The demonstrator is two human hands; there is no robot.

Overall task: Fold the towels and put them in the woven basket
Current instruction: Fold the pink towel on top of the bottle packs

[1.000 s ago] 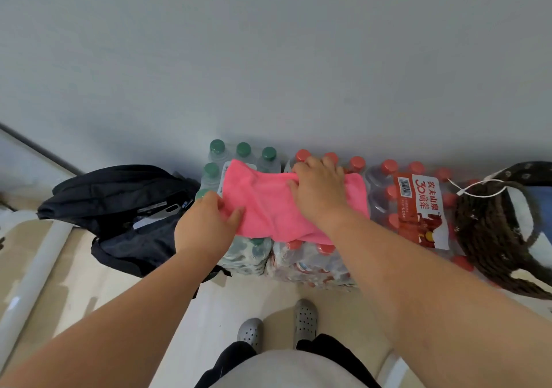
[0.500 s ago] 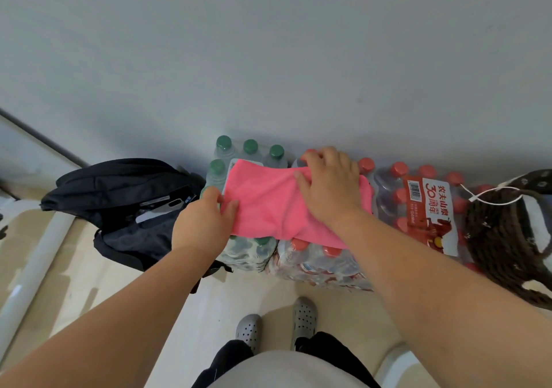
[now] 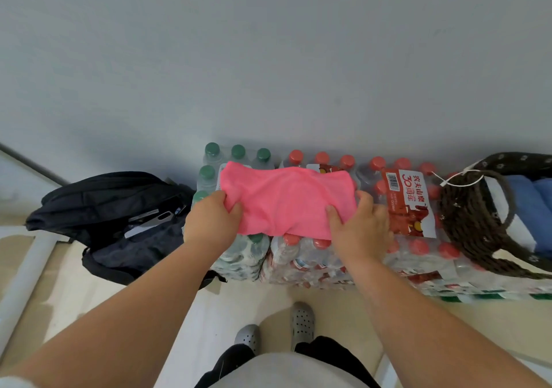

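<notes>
A pink towel (image 3: 283, 199) lies folded on top of shrink-wrapped packs of water bottles against the wall. My left hand (image 3: 212, 220) pinches its near left corner, thumb on top. My right hand (image 3: 361, 226) grips its near right corner, thumb on the cloth and fingers curled beside its right edge. The dark woven basket (image 3: 466, 223) stands at the right on the bottle packs, with a white tag string on its handle. Folded blue and white towels (image 3: 525, 208) lie inside it.
Green-capped bottles (image 3: 236, 151) and red-capped bottles (image 3: 322, 157) form the surface under the towel. A black backpack (image 3: 113, 217) lies open on the floor to the left. My feet in grey clogs (image 3: 301, 322) stand on the pale floor below. A grey wall rises behind.
My right hand has left the top middle of the towel and come to its near right corner. The left hand keeps hold of the left corner. The view has shifted, showing more of the basket.
</notes>
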